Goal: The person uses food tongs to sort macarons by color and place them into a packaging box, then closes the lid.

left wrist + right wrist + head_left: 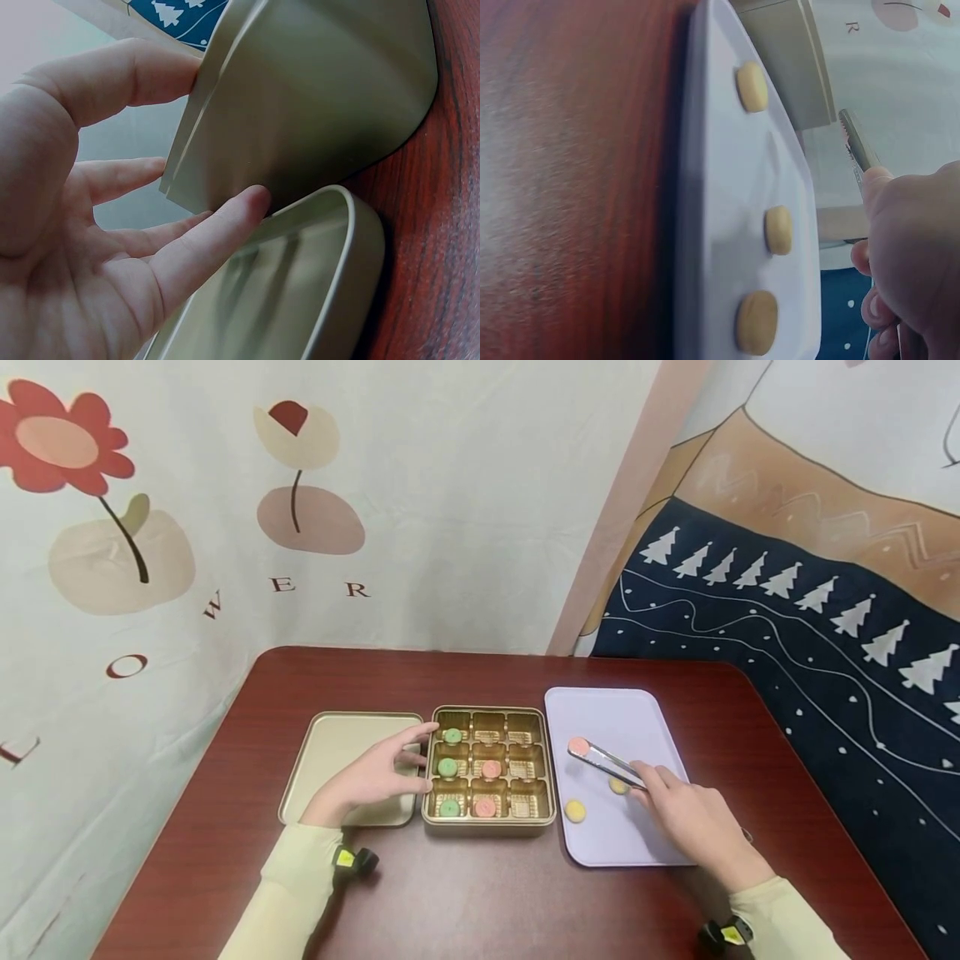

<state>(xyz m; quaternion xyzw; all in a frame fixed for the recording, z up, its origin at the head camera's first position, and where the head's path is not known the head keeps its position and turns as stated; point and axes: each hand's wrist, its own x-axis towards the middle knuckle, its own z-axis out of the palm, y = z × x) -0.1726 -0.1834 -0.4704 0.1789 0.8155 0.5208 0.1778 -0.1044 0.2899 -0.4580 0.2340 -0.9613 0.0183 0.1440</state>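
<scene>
A gold tin (489,828) with a gridded insert stands mid-table. Green cookies (447,767) sit in its left-column compartments, and pink cookies (491,769) in the middle column's middle and front ones. At the tin's left side, my left hand (378,770) touches the wall and rim with spread fingers; the tin's outer wall (300,97) fills much of the left wrist view. My right hand (693,818) grips metal tongs (613,766), whose tips pinch another pink cookie (579,746) above the lavender tray (630,714). Several yellow cookies (778,230) lie on that tray, partly hidden by the right hand in the head view.
Left of the tin lies its pale gold lid (330,752), rim up, partly under my left hand. The tray stands close to the tin's right side on the dark red table (465,893). Printed cloth (450,527) hangs behind the table.
</scene>
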